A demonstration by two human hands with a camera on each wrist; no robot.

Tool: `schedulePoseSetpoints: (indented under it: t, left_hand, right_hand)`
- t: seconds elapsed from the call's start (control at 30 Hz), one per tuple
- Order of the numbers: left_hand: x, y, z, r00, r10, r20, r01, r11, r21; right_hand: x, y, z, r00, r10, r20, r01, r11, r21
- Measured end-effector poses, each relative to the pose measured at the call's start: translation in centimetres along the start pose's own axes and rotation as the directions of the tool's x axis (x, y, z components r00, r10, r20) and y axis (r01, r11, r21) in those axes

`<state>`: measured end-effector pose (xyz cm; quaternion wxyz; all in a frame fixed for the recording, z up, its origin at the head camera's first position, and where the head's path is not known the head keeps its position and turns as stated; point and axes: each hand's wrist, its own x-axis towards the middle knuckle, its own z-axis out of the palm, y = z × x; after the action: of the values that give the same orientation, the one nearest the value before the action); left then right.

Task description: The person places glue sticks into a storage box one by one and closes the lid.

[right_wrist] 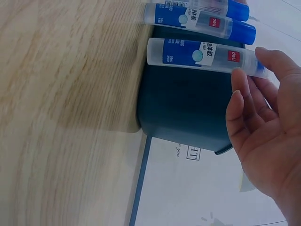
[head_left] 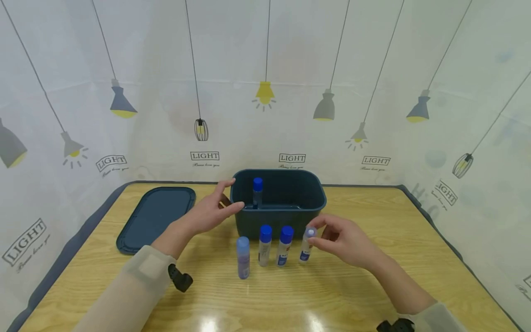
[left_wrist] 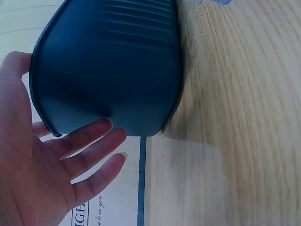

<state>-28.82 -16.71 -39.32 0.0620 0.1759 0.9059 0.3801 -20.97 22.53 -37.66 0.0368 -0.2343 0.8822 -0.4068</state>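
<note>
My right hand (head_left: 348, 240) pinches a clear liquid glue bottle (head_left: 305, 251) near its top, where the cap looks pale in the head view. That bottle stands upright on the table in front of a dark teal plastic bin (head_left: 250, 222). At the bin's left end, my left hand (head_left: 209, 212) touches the rim with spread, relaxed fingers. Inside the bin a blue-capped bottle (head_left: 257, 193) stands on the left side. To the left of the pinched bottle are two blue-capped glue bottles (head_left: 284, 249) and a light-blue-capped purplish bottle (head_left: 243, 260), all upright.
A flat teal lid (head_left: 155, 219) lies on the wooden table (head_left: 340, 299) at the left. Behind the table hangs a white cloth (head_left: 232, 55) printed with lamps, and it also rises along both sides.
</note>
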Motion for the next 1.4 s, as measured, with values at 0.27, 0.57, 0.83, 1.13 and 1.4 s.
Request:
schedulePoseSetpoints:
  t: [0.27,0.57,0.83,1.13,1.4]
  left_hand:
    - [0.1,-0.1,0.0,1.000,0.003,0.007,-0.003,1.000,0.005]
    - [0.1,-0.1,0.0,1.000,0.003,0.008,-0.003,1.000,-0.001]
    - [0.1,-0.1,0.0,1.000,0.014,0.012,-0.014,1.000,-0.008]
    - [0.1,-0.2,0.0,1.000,0.014,0.009,-0.013,1.000,-0.016]
    - [0.1,-0.1,-0.1,1.000,0.020,0.014,-0.019,1.000,-0.022]
  right_hand:
    - [-1.0,-0.9,-0.8,0.988,-0.108,-0.107,0.106,0.994,-0.017]
    - [-1.3,-3.1,-2.4,0.956,-0.202,-0.212,0.191,0.979,-0.071]
    - [-0.4,-5.1,-4.1,0.925,-0.278,-0.259,0.265,0.961,-0.086]
    - [1.9,-6.8,-5.3,0.871,-0.346,-0.349,0.324,0.938,-0.120]
    - [4.4,-7.3,-5.4,0.891,-0.271,-0.365,0.250,0.963,-0.104]
